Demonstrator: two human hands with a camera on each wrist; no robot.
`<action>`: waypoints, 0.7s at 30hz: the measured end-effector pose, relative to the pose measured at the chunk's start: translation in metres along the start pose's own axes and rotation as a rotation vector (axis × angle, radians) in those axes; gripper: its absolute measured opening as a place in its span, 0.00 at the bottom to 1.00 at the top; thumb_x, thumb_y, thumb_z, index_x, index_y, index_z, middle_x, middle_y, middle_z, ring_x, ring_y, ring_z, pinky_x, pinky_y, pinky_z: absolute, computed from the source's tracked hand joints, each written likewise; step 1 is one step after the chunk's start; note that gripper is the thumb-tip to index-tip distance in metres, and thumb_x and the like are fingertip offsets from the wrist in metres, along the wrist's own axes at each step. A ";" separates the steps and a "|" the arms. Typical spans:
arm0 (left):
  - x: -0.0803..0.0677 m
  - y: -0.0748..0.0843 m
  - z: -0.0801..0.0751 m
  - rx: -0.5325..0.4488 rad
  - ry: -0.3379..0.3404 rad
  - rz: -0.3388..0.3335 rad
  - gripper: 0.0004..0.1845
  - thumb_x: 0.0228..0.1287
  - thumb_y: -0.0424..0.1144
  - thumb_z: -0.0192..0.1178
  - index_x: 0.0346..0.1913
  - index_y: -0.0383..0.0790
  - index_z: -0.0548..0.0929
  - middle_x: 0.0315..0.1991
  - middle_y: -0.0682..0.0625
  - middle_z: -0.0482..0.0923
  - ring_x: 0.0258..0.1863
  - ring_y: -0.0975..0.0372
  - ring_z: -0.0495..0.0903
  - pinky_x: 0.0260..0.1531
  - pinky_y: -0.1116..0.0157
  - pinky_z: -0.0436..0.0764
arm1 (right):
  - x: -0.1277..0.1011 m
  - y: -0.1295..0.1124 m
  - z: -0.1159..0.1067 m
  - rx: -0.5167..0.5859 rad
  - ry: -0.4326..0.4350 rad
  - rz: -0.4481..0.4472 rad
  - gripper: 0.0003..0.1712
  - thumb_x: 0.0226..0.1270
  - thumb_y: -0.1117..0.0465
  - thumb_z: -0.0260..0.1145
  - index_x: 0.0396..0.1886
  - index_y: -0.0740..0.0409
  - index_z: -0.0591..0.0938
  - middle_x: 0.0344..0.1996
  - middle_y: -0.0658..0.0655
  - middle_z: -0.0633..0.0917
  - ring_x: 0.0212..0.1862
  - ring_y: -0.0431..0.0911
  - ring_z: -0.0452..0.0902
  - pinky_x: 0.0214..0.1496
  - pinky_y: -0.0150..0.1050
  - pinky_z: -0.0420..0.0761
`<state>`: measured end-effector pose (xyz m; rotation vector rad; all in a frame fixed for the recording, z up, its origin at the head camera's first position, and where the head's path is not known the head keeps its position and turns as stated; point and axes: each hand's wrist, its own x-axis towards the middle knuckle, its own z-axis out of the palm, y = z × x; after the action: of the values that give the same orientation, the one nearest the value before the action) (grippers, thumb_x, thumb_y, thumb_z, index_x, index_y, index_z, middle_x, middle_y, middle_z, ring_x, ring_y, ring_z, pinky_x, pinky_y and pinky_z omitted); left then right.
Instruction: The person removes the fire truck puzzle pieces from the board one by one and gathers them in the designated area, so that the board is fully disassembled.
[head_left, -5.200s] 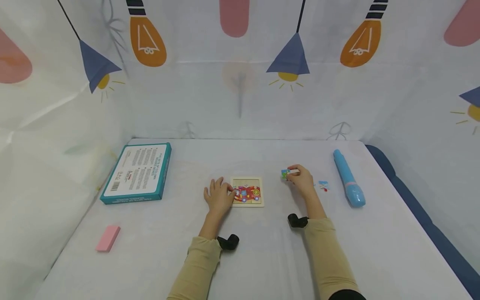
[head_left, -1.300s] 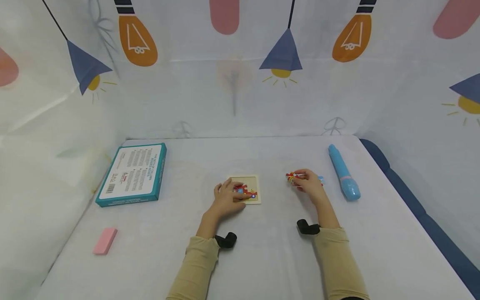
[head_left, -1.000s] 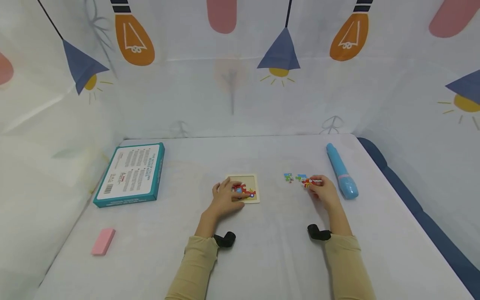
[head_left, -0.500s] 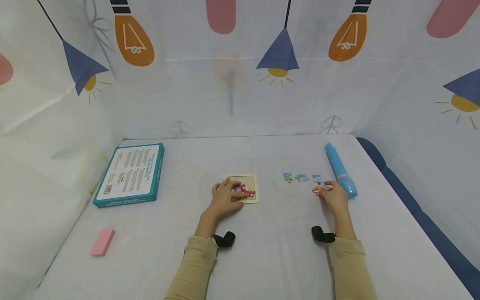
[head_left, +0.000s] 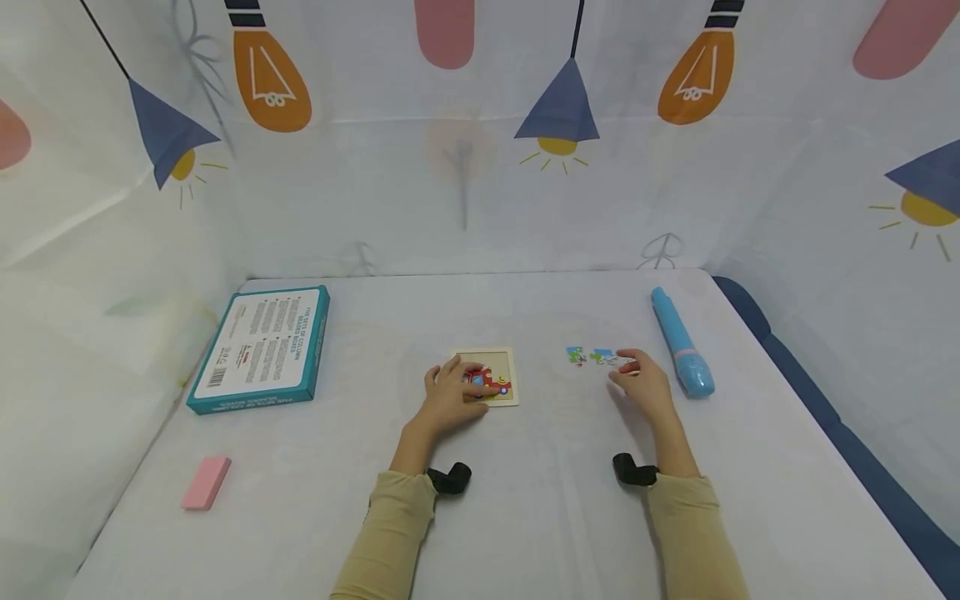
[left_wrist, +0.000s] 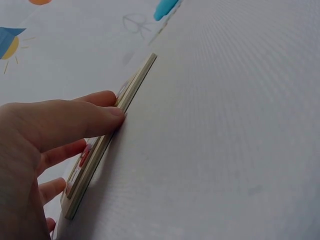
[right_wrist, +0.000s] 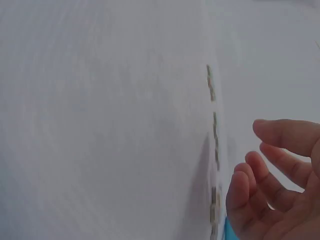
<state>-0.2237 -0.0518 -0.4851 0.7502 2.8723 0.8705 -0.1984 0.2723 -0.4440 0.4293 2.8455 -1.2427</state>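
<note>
Half a second earlier the right hand had been setting a red piece down near the blue pen; by this moment it had let go and drawn back toward the middle, its fingers loosely spread and holding nothing. That red piece was no longer visible from the head camera, probably hidden under the hand. The loose puzzle pieces lay in a short row on the table, just beyond the fingertips and well apart from the puzzle board. I took it that the pieces were coming out of the board one at a time, with a red patch left in the frame.

The left hand had not shifted: it pressed on the board's near-left corner, the thumb laid straight along the edge.

The left wrist view showed the board's layered wooden side and that thumb contact, which the head view could not resolve. The right wrist view showed the pieces edge-on as a thin line, and the empty palm. Only the head view took in the teal box and pink eraser.
</note>
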 end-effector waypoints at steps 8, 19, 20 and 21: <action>0.000 0.001 -0.003 -0.015 -0.008 -0.002 0.15 0.51 0.46 0.64 0.44 0.61 0.85 0.62 0.50 0.68 0.71 0.48 0.50 0.63 0.41 0.44 | -0.002 -0.036 0.031 0.071 -0.060 -0.112 0.25 0.62 0.61 0.62 0.59 0.59 0.72 0.44 0.65 0.79 0.45 0.54 0.76 0.34 0.31 0.73; -0.001 0.003 -0.006 -0.029 0.001 0.005 0.16 0.50 0.47 0.64 0.45 0.61 0.85 0.62 0.50 0.69 0.71 0.48 0.51 0.63 0.41 0.45 | 0.002 -0.070 0.073 0.114 -0.123 -0.134 0.23 0.60 0.61 0.64 0.56 0.57 0.74 0.42 0.62 0.80 0.43 0.51 0.76 0.34 0.32 0.75; -0.001 0.004 -0.006 -0.031 0.002 0.004 0.16 0.50 0.47 0.65 0.45 0.61 0.85 0.62 0.50 0.69 0.71 0.48 0.51 0.63 0.40 0.45 | 0.002 -0.072 0.077 0.109 -0.128 -0.134 0.23 0.59 0.61 0.64 0.56 0.56 0.74 0.42 0.61 0.80 0.43 0.51 0.76 0.33 0.32 0.75; -0.001 0.004 -0.006 -0.030 0.002 0.003 0.16 0.50 0.47 0.65 0.45 0.62 0.85 0.62 0.50 0.69 0.71 0.48 0.51 0.63 0.40 0.45 | 0.002 -0.074 0.081 0.104 -0.133 -0.137 0.23 0.59 0.61 0.64 0.56 0.56 0.74 0.42 0.61 0.80 0.43 0.51 0.76 0.34 0.32 0.75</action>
<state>-0.2226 -0.0525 -0.4781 0.7507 2.8536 0.9126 -0.2272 0.1663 -0.4463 0.1477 2.7485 -1.3889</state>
